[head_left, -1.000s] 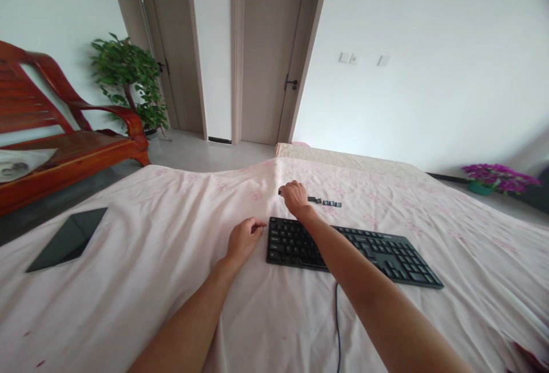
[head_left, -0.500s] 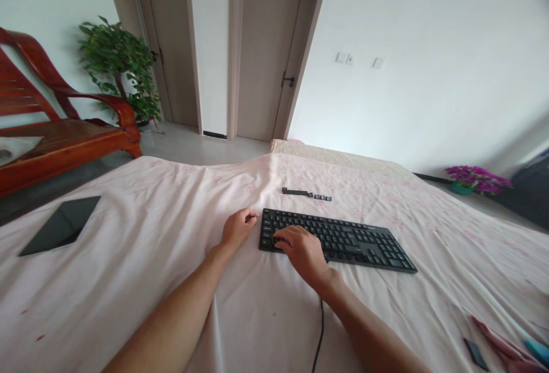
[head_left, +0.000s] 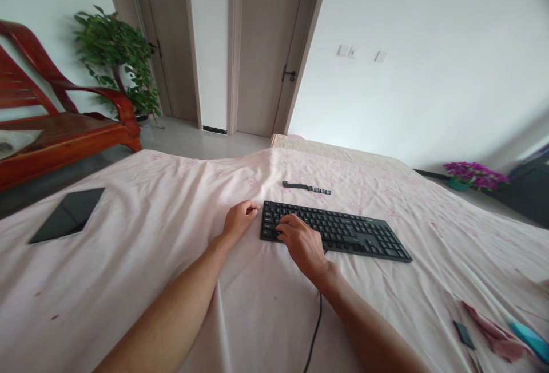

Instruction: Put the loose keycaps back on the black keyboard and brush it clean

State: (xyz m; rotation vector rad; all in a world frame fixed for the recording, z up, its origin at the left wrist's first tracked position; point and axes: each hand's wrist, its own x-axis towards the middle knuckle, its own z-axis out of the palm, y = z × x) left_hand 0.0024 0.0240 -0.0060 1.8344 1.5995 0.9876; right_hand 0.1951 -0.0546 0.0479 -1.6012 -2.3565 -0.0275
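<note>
Right hand on keyboard left edge, left hand beside

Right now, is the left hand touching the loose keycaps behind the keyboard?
No, the left hand rests curled on the sheet beside the left end of the keyboard, while the loose keycaps lie apart behind it.

Nothing can be read. The key legends on the keyboard, under the fingers of the right hand, are too small to make out.
</note>
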